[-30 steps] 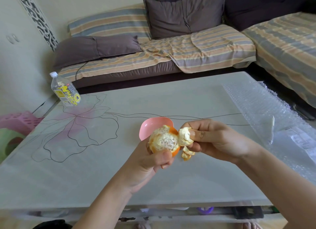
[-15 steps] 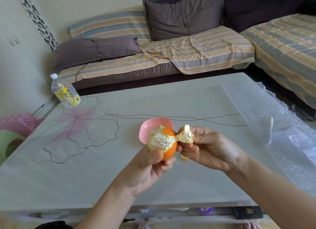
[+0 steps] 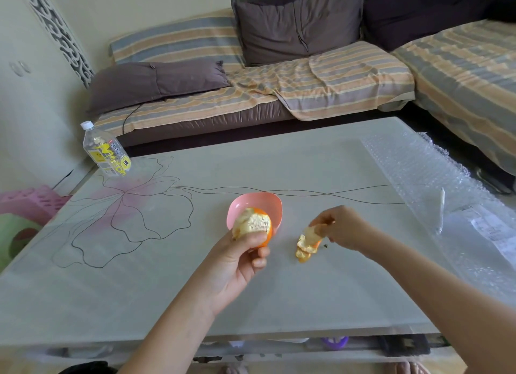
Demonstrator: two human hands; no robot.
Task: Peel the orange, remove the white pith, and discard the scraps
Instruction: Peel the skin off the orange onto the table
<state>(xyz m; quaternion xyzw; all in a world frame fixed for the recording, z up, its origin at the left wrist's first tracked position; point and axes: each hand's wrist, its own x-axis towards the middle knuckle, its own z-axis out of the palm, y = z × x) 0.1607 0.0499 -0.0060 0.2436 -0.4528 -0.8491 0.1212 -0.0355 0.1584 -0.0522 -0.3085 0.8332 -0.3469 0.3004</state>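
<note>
Over the glossy table [image 3: 307,290], left hand [image 3: 237,262] grips the pithy orange [image 3: 252,225].

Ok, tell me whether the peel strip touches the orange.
Apart. The head view shows bare table between the peel strip, pinched by the right hand, and the orange, gripped in the left hand.

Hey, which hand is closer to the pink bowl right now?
Left. The left hand holds the orange right at the bowl's near rim; the right hand is off to the bowl's right, pinching a strip of peel.
</note>
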